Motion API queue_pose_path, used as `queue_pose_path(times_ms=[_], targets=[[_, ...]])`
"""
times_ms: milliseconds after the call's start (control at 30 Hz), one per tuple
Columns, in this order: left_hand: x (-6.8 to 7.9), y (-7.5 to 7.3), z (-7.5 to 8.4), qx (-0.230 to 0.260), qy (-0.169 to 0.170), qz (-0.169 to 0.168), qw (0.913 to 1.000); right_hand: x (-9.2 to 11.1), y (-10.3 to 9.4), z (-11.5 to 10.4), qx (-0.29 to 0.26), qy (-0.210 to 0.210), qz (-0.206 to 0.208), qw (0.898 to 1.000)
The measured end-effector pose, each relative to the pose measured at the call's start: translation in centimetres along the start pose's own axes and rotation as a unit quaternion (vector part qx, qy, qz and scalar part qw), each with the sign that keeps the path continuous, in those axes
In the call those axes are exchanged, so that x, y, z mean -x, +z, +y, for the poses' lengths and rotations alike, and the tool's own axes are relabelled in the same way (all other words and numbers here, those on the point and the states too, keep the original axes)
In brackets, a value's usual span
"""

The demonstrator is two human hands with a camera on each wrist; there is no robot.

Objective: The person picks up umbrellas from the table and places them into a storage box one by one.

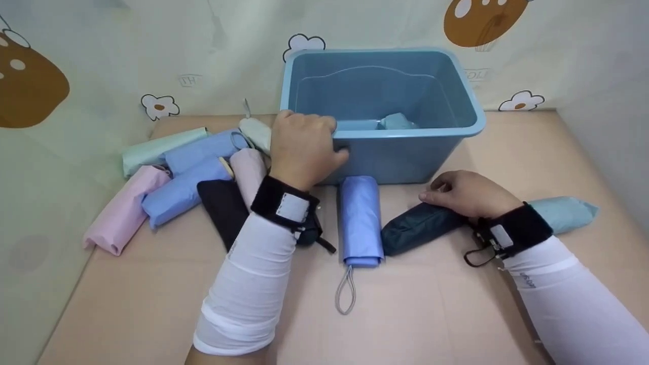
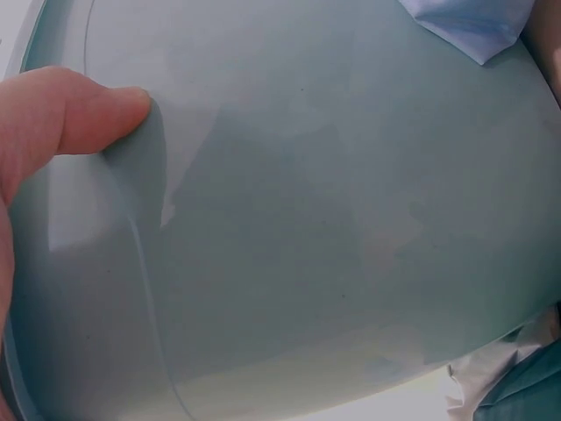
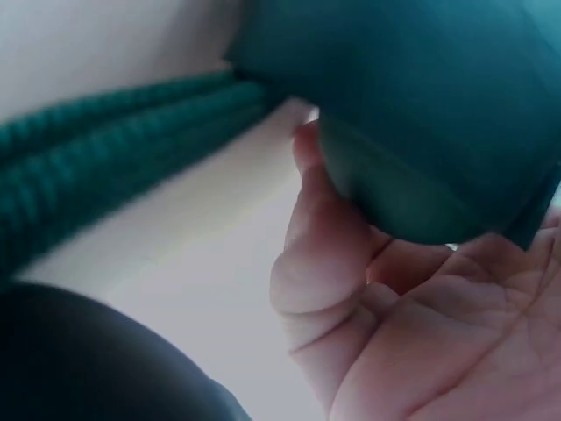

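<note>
My left hand [image 1: 305, 147] grips the near left corner of the blue plastic bin [image 1: 390, 157]. Its fingers curl over the rim, and in the left wrist view the thumb [image 2: 105, 118] lies along the outer wall. My right hand [image 1: 469, 192] holds a dark teal folded umbrella [image 1: 421, 228] by its right part, thumb and fingers at the upper side. A ribbed teal wrist cord [image 3: 131, 132] trails from that umbrella in the right wrist view. Beside its left end lies a blue-violet folded umbrella [image 1: 362, 218] with a grey loop, close to the bin's front.
Several folded umbrellas lie piled on the left, among them a pink one [image 1: 129, 210], a mint one [image 1: 162, 147] and a black one [image 1: 223, 208]. Beyond my right wrist is a light teal umbrella [image 1: 565, 214]. A pale blue item [image 1: 397, 121] lies inside the bin. A patterned curtain [image 1: 228, 56] hangs behind.
</note>
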State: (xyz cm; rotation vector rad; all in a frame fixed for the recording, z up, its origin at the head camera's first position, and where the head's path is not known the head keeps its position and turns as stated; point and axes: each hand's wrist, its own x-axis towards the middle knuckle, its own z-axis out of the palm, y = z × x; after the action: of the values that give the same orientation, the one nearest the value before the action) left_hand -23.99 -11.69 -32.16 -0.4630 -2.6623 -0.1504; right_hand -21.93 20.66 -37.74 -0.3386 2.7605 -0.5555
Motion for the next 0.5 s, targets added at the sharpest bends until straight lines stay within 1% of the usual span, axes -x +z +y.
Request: queue_pose_path(times_ms=[133,233,367,500], targets=[[0.1,0.0,0.0,-0.001,0.0,-0.001,1.0,0.2,0.0,-0.1,0.003,0.003,-0.004,1.0],[0.1,0.0,0.0,-0.002,0.001,-0.002,1.0,0.5,-0.1,-0.3,0.005,-0.006,-0.01,1.0],[0.0,0.0,0.0,-0.005,0.002,-0.002,1.0,1.2,-0.3,-0.5,0.006,-0.017,-0.026,0.999],[0.1,0.0,0.0,-0.008,0.004,0.003,1.0,1.7,-0.5,-0.6,0.005,-0.016,-0.043,0.999]])
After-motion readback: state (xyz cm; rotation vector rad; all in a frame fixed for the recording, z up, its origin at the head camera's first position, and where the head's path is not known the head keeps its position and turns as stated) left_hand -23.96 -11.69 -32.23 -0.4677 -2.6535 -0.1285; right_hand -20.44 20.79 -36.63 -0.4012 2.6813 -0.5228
